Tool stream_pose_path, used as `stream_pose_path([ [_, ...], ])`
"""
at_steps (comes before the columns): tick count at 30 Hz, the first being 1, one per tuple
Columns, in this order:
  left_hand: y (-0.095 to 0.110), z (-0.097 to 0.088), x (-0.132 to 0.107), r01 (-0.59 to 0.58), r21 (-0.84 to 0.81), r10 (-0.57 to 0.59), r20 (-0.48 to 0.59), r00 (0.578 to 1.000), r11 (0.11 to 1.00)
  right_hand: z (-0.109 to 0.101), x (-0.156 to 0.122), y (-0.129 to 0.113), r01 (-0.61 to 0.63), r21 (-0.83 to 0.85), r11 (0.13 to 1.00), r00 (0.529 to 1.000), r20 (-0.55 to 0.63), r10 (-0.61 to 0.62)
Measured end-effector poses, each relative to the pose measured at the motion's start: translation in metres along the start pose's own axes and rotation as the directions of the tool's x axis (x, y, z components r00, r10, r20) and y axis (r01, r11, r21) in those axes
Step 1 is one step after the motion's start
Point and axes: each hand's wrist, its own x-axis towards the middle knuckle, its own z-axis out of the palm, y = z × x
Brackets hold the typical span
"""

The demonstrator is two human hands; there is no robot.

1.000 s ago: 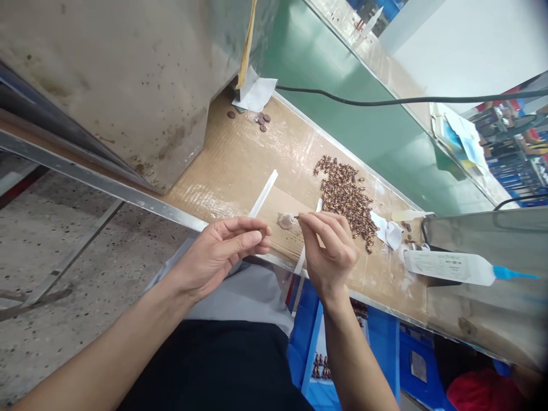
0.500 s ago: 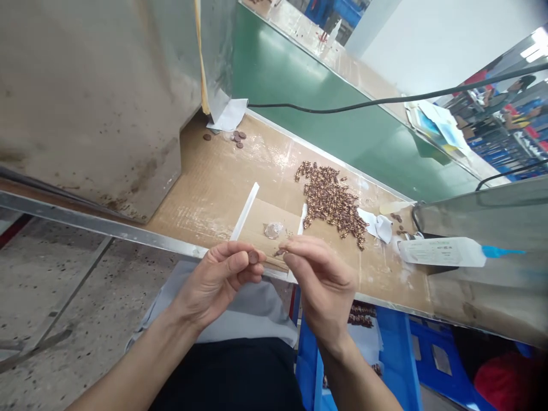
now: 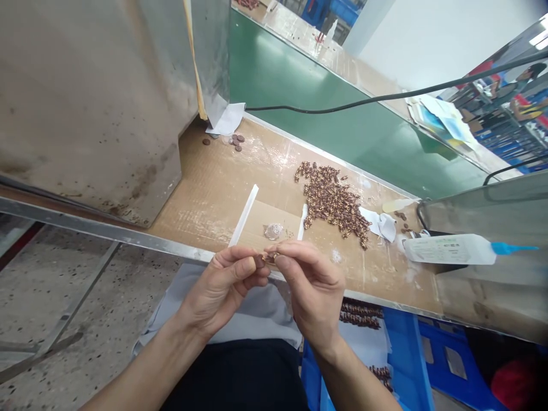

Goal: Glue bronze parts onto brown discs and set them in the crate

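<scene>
Between the thumb and fingers of my left hand (image 3: 226, 282) is a small brown disc (image 3: 259, 261), partly covered by the fingertips. My right hand (image 3: 311, 285) pinches a tiny brown and gold piece (image 3: 270, 258), its shape mostly hidden. The two pieces meet, or nearly so, above the bench's front edge. Just beyond the fingers, a small clear dish (image 3: 273, 230) rests on a cardboard sheet, with tiny specks scattered to its right. Farther right lies a big heap of brown and gold pieces (image 3: 331, 200).
Several brown discs (image 3: 237, 142) lie at the back left beside a folded white paper (image 3: 229, 118). A white bottle with a blue nozzle (image 3: 451, 249) lies at the right near a crumpled tissue (image 3: 383, 225). Below the bench, a blue crate (image 3: 405, 348) holds rows of pieces. Metal panels flank the bench.
My right hand has moved left and brought its small piece up to the disc in my left hand. My left hand keeps its grip, shifted slightly right.
</scene>
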Motion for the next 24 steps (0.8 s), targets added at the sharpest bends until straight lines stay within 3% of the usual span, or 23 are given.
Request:
stream_pose_path([
  [14, 0.0022, 0.005, -0.0033, 0.007, 0.016, -0.007, 0.008, 1.0, 1.0, -0.0035, 0.0024, -0.0005, 0.024, -0.02, 1.0, 1.0, 0.01, -0.023],
  [24, -0.0001, 0.0036, -0.0029, 0.024, -0.011, -0.024, -0.037, 0.999, 1.0, -0.0065, 0.0011, 0.0002, 0.077, -0.136, 0.988, 0.997, 0.028, -0.074],
])
